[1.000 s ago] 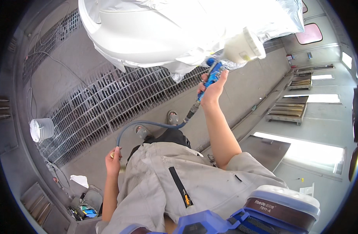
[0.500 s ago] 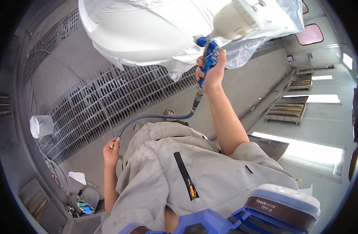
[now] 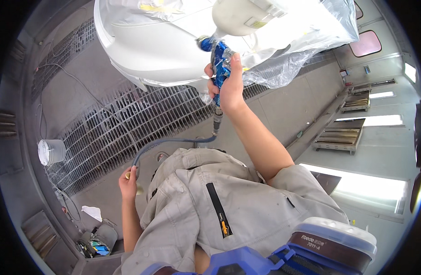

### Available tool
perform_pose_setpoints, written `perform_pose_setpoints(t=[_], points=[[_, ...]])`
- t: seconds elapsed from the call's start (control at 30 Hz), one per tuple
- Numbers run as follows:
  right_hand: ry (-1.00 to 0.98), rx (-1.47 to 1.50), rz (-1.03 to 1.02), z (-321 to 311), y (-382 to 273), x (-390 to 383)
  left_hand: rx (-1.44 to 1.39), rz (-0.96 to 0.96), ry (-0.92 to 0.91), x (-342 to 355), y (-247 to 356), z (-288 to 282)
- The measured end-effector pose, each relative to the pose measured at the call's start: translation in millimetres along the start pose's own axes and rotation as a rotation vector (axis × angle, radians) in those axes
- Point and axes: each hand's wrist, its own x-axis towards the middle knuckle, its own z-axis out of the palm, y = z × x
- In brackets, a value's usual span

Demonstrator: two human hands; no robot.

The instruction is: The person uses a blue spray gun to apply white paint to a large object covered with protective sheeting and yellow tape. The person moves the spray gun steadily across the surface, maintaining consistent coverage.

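Note:
My right hand grips a blue spray gun, fingers wrapped round its handle, with a whitish translucent cup on top. The gun is held over a white car body part; I cannot tell whether they touch. Crumpled plastic sheeting covers the right of that part. A blue-grey hose runs from the gun's lower end down to my left hand, which is closed round it low at the left, by a small yellowish piece that I cannot make out.
Floor grating runs below the car part, with a white bucket at the left and loose cords. A dark bin stands at the lower left. Slatted metal racks line the right wall. My respirator fills the bottom edge.
My right hand and the gun have moved left and up, so the cup now sits nearer the top middle. My left hand has shifted slightly up and left, still on the hose.

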Motion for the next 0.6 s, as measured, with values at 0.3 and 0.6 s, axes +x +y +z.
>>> perform_pose_setpoints(t=[0.3, 0.6], points=[[-0.200, 0.001, 0.169, -13, -32, 36, 0.145, 0.005, -0.085, -9, 19, 29], [0.201, -0.025, -0.036, -82, -44, 30, -0.020, -0.071, -0.163, -16, 60, 74]])
